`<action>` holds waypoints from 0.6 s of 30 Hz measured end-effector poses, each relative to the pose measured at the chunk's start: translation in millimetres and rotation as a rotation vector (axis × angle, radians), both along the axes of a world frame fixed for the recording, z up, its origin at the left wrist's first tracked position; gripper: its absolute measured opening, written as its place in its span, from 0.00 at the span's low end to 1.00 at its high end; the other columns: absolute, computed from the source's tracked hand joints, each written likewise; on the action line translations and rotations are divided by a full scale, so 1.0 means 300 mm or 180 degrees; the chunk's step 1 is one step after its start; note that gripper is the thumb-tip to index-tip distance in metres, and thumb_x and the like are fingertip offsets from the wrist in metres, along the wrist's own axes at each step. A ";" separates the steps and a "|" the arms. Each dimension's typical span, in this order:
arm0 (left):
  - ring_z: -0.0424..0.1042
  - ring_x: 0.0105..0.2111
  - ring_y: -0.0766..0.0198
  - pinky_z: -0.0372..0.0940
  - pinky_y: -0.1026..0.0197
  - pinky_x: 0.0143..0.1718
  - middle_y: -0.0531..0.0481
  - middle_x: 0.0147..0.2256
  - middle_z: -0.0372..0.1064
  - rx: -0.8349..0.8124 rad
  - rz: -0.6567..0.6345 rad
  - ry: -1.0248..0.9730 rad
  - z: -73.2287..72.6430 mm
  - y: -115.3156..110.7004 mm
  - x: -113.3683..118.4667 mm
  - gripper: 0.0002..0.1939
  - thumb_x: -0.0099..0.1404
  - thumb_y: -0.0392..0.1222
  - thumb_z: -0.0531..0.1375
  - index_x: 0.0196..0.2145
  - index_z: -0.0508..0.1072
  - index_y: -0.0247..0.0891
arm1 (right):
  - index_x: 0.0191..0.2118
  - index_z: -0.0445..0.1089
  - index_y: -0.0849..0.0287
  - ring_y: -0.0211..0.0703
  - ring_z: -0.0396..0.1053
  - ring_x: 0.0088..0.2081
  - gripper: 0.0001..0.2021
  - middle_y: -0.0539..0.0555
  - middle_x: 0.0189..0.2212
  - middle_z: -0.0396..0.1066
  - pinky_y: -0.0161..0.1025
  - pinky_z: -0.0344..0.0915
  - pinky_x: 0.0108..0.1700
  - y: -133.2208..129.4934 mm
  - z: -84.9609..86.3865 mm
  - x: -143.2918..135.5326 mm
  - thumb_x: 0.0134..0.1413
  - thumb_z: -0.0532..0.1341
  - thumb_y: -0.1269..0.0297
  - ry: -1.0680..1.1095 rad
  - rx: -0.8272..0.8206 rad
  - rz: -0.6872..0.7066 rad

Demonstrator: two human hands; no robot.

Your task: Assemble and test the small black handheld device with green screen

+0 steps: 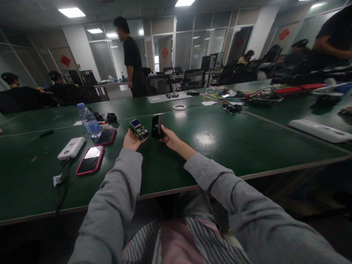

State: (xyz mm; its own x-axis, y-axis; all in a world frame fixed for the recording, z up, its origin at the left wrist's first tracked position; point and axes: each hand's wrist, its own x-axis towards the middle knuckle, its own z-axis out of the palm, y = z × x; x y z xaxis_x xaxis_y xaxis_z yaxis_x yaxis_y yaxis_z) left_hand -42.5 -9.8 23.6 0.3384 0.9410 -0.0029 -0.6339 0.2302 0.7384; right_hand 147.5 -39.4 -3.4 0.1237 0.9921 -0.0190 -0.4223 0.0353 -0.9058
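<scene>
- Green table (231, 154) beneath the bottle (89, 123)
- Left hand (131, 142), right of the bottle, gripping circuit board (138, 130)
- Right hand (170, 138), farther right of the bottle, clasping black piece (156, 127)

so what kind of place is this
Probably a shared electronics workshop or lab: a circuit board in the left hand, tangled coloured wires on the long green table, and people seated at more desks behind.

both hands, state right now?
Left hand: holding the circuit board.
Right hand: closed on the black case-like part.
</scene>
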 end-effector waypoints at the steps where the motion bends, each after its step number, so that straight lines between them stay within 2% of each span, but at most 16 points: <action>1: 0.71 0.44 0.57 0.64 0.44 0.46 0.45 0.37 0.73 -0.0046 -0.0026 -0.0091 -0.001 -0.002 -0.001 0.17 0.69 0.50 0.46 0.40 0.70 0.39 | 0.41 0.67 0.56 0.39 0.71 0.32 0.18 0.51 0.31 0.73 0.36 0.69 0.30 -0.002 0.004 0.001 0.50 0.63 0.49 0.0145 -0.0075 -0.0023; 5: 0.70 0.46 0.57 0.64 0.43 0.47 0.45 0.38 0.73 -0.0085 -0.0004 -0.0202 -0.007 -0.007 0.001 0.18 0.69 0.48 0.44 0.37 0.70 0.40 | 0.41 0.68 0.56 0.41 0.71 0.34 0.14 0.51 0.30 0.73 0.38 0.71 0.34 -0.012 0.017 0.005 0.55 0.59 0.52 0.0604 -0.0256 0.0039; 10: 0.70 0.46 0.53 0.66 0.43 0.45 0.41 0.39 0.72 -0.0104 -0.0007 -0.0167 -0.003 -0.011 0.007 0.24 0.65 0.61 0.46 0.37 0.69 0.39 | 0.41 0.68 0.58 0.41 0.71 0.34 0.16 0.53 0.32 0.73 0.39 0.71 0.36 -0.028 0.025 0.005 0.56 0.57 0.50 0.0738 -0.0240 0.0296; 12: 0.70 0.46 0.53 0.66 0.44 0.45 0.41 0.39 0.72 -0.0209 -0.0097 -0.0146 0.003 -0.016 0.009 0.25 0.63 0.64 0.49 0.35 0.68 0.38 | 0.41 0.67 0.58 0.41 0.71 0.33 0.17 0.53 0.32 0.73 0.38 0.71 0.35 -0.034 0.028 0.003 0.56 0.57 0.49 0.0713 -0.0206 0.0403; 18: 0.71 0.44 0.57 0.67 0.47 0.46 0.43 0.40 0.72 -0.0312 -0.0266 -0.0007 0.020 -0.035 0.019 0.15 0.62 0.53 0.57 0.34 0.68 0.38 | 0.42 0.67 0.58 0.38 0.71 0.32 0.16 0.53 0.33 0.73 0.34 0.69 0.32 -0.043 0.035 -0.001 0.56 0.57 0.51 0.0772 -0.0225 0.0471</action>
State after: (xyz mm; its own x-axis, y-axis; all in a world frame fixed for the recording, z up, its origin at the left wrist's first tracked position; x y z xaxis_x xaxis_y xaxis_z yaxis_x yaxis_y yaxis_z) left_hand -36.9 -20.5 29.5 0.4157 0.9048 -0.0927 -0.6111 0.3534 0.7083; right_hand 147.3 -52.4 7.0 -0.0389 0.9942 -0.1002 -0.6226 -0.1026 -0.7758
